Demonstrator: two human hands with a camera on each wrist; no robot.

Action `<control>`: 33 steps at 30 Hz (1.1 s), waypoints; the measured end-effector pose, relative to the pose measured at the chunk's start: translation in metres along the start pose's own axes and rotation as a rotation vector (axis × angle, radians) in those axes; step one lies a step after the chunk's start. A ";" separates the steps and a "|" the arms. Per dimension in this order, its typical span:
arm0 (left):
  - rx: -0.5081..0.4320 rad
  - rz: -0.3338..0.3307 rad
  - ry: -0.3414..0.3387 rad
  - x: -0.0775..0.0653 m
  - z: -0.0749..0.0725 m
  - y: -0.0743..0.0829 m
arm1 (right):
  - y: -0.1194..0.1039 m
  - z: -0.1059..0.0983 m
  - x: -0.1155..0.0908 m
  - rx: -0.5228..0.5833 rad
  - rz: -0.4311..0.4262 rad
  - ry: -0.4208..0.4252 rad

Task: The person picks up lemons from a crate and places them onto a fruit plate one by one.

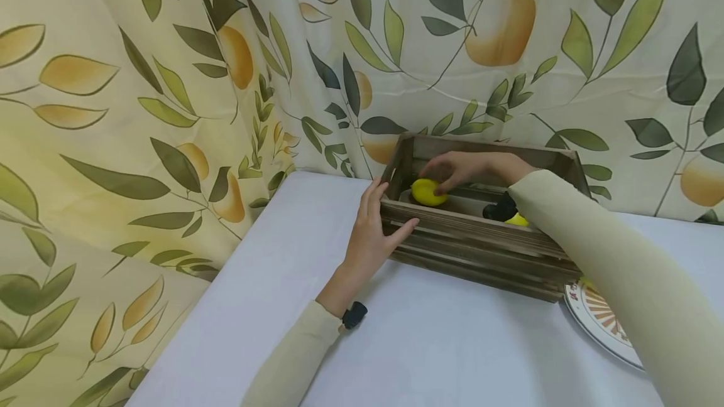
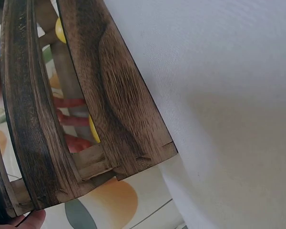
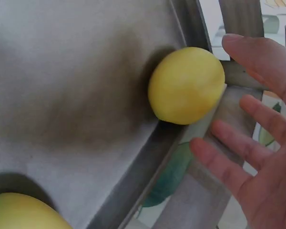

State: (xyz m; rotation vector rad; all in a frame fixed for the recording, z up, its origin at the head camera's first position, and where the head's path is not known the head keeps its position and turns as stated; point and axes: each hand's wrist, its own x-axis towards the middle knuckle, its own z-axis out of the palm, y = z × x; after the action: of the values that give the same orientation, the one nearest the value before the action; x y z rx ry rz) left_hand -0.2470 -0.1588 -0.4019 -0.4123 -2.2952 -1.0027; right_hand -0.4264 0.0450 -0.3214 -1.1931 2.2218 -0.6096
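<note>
My right hand [image 1: 460, 168] reaches down inside a slatted wooden crate [image 1: 481, 256], beside a yellow lemon [image 1: 428, 192] at the crate's left end. In the right wrist view its fingers are spread around one side of that lemon [image 3: 186, 86], with a gap between fingertips and fruit. A second lemon [image 3: 24, 212] lies on the crate floor, partly cut off by the frame. My left hand [image 1: 370, 234] rests against the crate's front left corner, fingers extended along the end and thumb across the front slats. Only a fingertip [image 2: 35, 219] shows in the left wrist view.
A round patterned plate [image 1: 582, 316] lies right of the crate, partly behind my right sleeve, with a bit of yellow at its far edge. White cloth [image 1: 452, 344] covers the table. Leaf-print curtains [image 1: 317, 68] hang close behind the crate and to the left.
</note>
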 end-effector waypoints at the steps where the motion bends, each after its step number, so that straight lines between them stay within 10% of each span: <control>1: 0.000 -0.001 0.003 0.001 0.000 0.000 | 0.000 0.001 0.000 -0.007 0.008 -0.024; 13: 0.009 -0.025 0.014 -0.005 0.003 0.001 | 0.012 0.018 0.004 -0.179 0.082 -0.100; 33: 0.001 0.000 0.023 -0.001 0.003 0.000 | 0.015 0.020 0.001 -0.148 0.097 -0.187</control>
State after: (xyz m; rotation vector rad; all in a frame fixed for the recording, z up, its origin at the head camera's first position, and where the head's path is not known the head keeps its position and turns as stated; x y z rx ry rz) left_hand -0.2474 -0.1563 -0.4042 -0.3987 -2.2751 -1.0012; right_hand -0.4230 0.0493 -0.3461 -1.1556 2.1791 -0.2866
